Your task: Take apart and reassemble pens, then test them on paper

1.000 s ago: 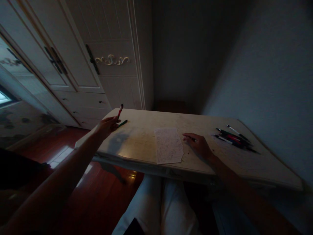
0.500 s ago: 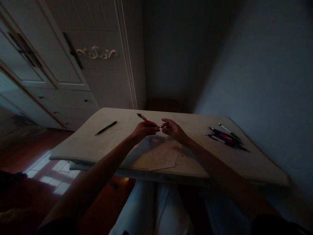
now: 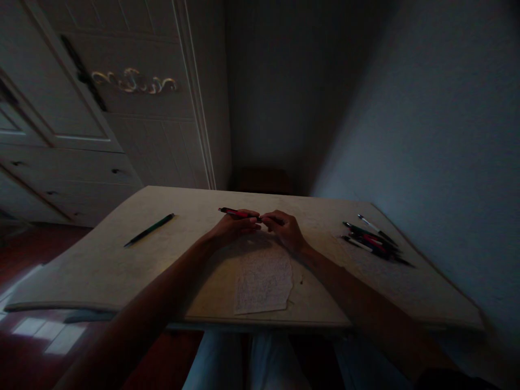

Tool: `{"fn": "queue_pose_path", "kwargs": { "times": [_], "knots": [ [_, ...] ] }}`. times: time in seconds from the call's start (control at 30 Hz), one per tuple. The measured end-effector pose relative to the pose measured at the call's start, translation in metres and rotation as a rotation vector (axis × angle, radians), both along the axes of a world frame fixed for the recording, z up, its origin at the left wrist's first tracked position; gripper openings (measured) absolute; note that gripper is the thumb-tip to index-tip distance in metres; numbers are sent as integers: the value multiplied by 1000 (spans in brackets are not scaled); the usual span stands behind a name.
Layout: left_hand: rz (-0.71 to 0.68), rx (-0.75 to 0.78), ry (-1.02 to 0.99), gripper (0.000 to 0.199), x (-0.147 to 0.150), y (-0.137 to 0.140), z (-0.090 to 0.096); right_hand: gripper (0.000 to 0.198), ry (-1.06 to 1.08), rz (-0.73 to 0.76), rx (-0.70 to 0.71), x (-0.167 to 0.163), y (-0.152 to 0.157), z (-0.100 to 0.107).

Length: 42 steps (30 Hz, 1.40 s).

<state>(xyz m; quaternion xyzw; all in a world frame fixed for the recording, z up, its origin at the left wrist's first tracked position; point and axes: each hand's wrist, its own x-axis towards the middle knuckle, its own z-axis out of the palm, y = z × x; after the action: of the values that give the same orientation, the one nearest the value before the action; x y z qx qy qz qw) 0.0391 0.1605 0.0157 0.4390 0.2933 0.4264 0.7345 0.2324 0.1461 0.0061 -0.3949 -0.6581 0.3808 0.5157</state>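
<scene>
My left hand (image 3: 232,229) is closed around a red and black pen (image 3: 239,213), above the middle of the table. The pen lies nearly level, its dark clip end pointing left. My right hand (image 3: 284,227) has its thumb and fingers pinched at the pen's right end, close to the left fingertips. The fingers partly hide that end, so I cannot tell whether a part is loose. Beneath the hands, a torn sheet of paper (image 3: 262,281) covered in writing lies on the pale table (image 3: 195,303).
A dark green pen (image 3: 149,230) lies alone on the table's left side. To the right, several pens (image 3: 374,238) are heaped on another paper (image 3: 374,271). A white wardrobe (image 3: 162,146) stands behind on the left, and a wall (image 3: 439,151) borders the right.
My right hand has closed from loosely apart to a pinch at the pen's right end. The pen has tipped flatter. The view has shifted, showing more of the table front.
</scene>
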Motion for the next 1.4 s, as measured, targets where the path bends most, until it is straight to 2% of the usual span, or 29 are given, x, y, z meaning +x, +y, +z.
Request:
{"fn": "queue_pose_path", "kwargs": {
  "times": [0.07, 0.2, 0.33, 0.53, 0.67, 0.73, 0.8, 0.93, 1.13, 1.4],
  "knots": [
    [13, -14, -13, 35, -1, -2, 4, 28, -14, -41, 12, 0, -1, 3],
    [131, 5, -48, 26, -9, -2, 13, 34, -7, -149, 4, 1, 0, 4],
    [164, 58, 28, 32, -17, 2, 15, 41, -13, -170, 1, 3, 2, -2],
    [193, 401, 498, 34, -14, -1, 5, 51, -149, -269, 36, 4, -1, -2],
    [274, 577, 557, 51, -9, -4, 3, 55, -189, -324, 56, 7, -1, 0],
    [330, 632, 574, 45, -9, -5, 4, 56, -170, -336, 25, 9, 2, 0],
    [379, 671, 601, 30, -9, -5, 6, 57, -152, -351, 4, 12, 5, -2],
    [428, 713, 638, 15, -9, -7, 9, 59, -134, -353, -20, 14, 10, -6],
    [410, 661, 635, 17, -9, -9, 7, 59, -147, -324, -15, 14, 8, -6],
    [341, 722, 742, 18, -11, -11, 9, 59, -181, -310, -25, 15, 5, -9]
  ]
}}
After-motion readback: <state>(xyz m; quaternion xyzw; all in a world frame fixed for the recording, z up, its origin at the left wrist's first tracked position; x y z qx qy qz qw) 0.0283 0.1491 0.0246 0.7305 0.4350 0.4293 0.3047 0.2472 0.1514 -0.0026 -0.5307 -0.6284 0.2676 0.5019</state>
